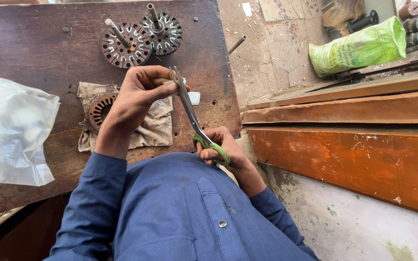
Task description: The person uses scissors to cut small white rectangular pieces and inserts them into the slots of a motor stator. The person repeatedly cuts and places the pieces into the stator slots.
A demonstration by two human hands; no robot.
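Scissors (193, 117) with green handles, gripped in the right hand (221, 147), fingers curled shut through and around the loops at about five o'clock of picture centre. Blades long, grey, running up toward eleven o'clock from the handles, nearly closed, tips reaching the left hand (139, 96). Left hand raised above the wooden table (35, 43), fingers and thumb pinched tight on a small pale scrap (182, 81) right at the blade tips; too small to tell what kind of material. Blue shirt sleeves (93, 198) covering both forearms.

Below the left hand, on the table, a stained beige cloth (156, 128) with a round slotted metal stator core (100, 108) lying on it at nine o'clock of the hand. At twelve o'clock of the hand, two more round slotted cores with upright shafts: one (126, 46) to the left, one (163, 30) just beside it to the right, edges touching or nearly so. Small white piece (194, 98) on the table at three o'clock of the left hand. Crumpled clear plastic bag (10, 130) at the table's nine o'clock edge. Off the table, at two o'clock, a green sack (359, 48) lying on its side; rust-orange wooden beams (344, 145) at three o'clock.
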